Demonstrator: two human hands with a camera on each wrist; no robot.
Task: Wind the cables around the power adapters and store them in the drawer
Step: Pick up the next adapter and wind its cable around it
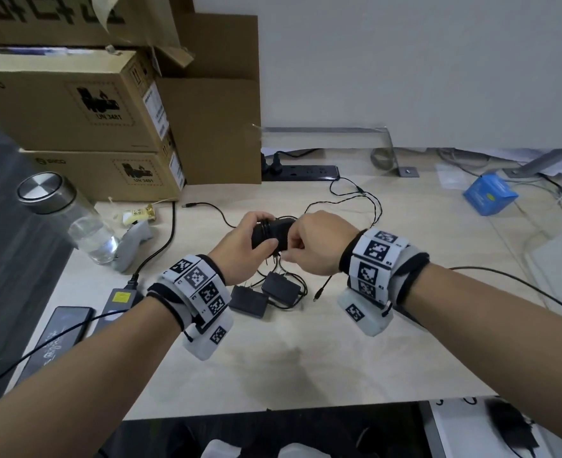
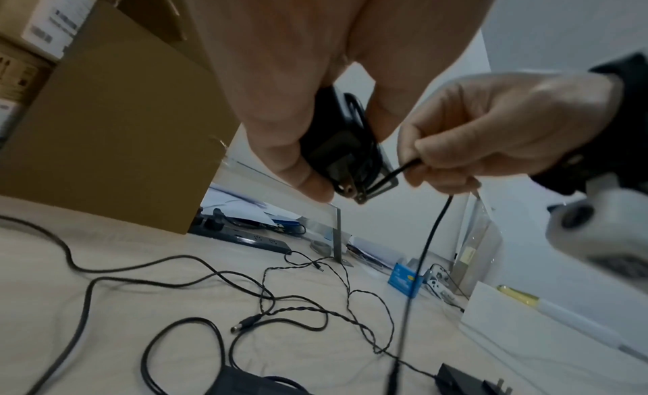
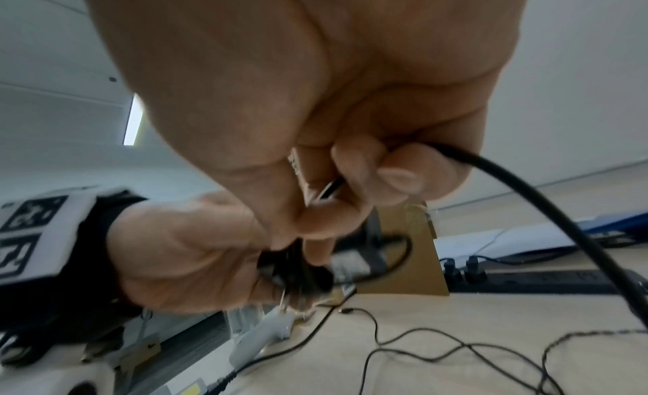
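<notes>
My left hand point(image 1: 245, 246) grips a black power adapter point(image 1: 269, 234) above the desk, with several turns of cable round it. In the left wrist view the adapter point(image 2: 345, 154) shows its plug prongs pointing down. My right hand point(image 1: 311, 246) pinches the black cable point(image 2: 426, 245) just beside the adapter, and the cable's loose end hangs down to its plug point(image 1: 319, 294). The right wrist view shows the cable point(image 3: 547, 207) running out of my curled fingers point(image 3: 357, 173). Two more black adapters point(image 1: 250, 302) point(image 1: 279, 287) lie on the desk below my hands, with cables tangled around them. The open drawer point(image 1: 455, 428) at the lower right holds a black adapter point(image 1: 511, 424).
Cardboard boxes point(image 1: 84, 104) are stacked at the back left. A glass bottle point(image 1: 74, 219) with a metal lid stands on the left. A black power strip point(image 1: 301, 171) lies by the wall, a blue box point(image 1: 489, 193) at the right. Loose thin cables point(image 1: 355, 200) sprawl behind my hands.
</notes>
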